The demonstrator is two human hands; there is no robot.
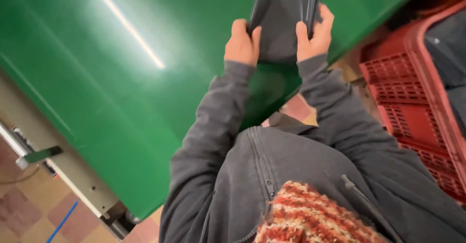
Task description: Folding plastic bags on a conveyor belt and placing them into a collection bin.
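A dark grey plastic bag [281, 22], flat and glossy, is held up over the green table [121, 78]. My left hand [241, 43] grips its left lower edge, thumb on the front. My right hand [316, 32] grips its right side, fingers wrapped around the edge. Both arms wear grey sleeves and reach forward from a grey zipped hoodie [291, 175].
A red plastic crate [412, 92] stands at the right, with dark bags inside it at the upper right. A red and cream knitted scarf [310, 214] hangs at the bottom. The table's metal frame [58, 155] and a tiled floor [34, 209] show at the lower left.
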